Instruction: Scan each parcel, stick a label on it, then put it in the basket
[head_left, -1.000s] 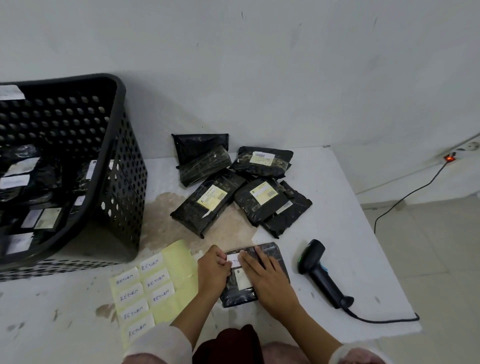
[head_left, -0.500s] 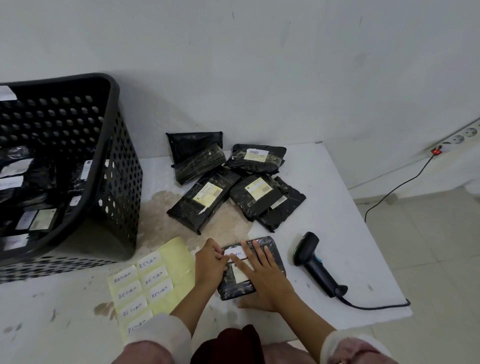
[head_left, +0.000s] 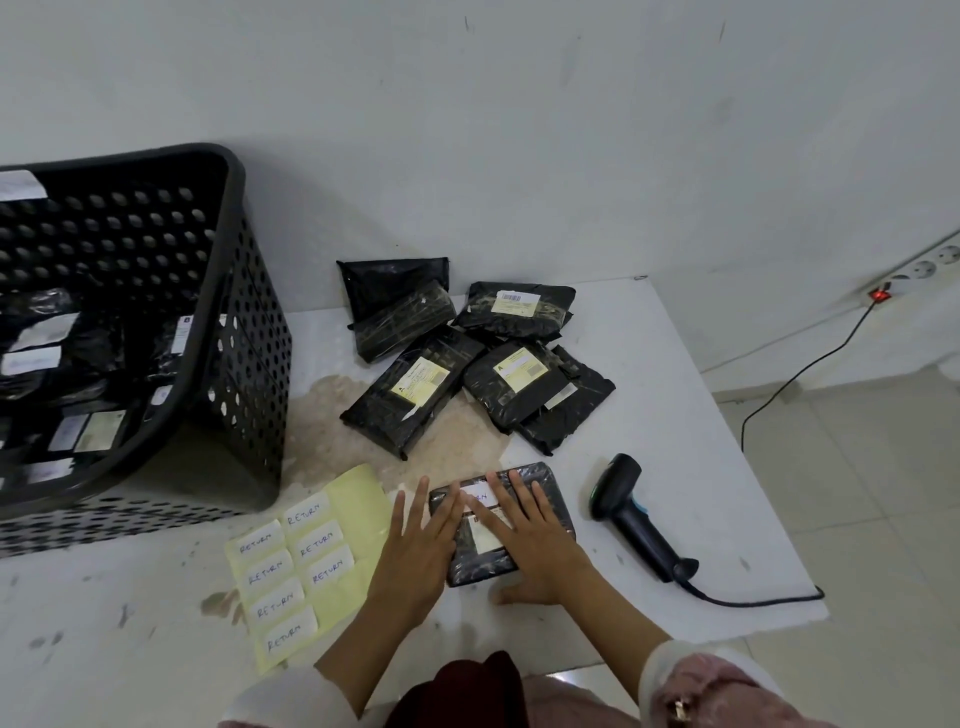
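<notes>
under the straight fingers of the left hand (head_left: 421, 545) and right hand (head_left: 530, 535), most of the parcel (head_left: 545, 480) is hidden; the label (head_left: 480, 493) between the fingertips reads only partly. left of the fingers, the basket (head_left: 228, 270) is cut by the frame edge, its parcel labels blurred.

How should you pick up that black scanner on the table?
Grip the scanner by its long handle, coming from above with the right hand, the nearer one. It lies flat on the table, handle pointing toward the person, head away, so fingers wrap the handle easily, clear of the cable.
</notes>
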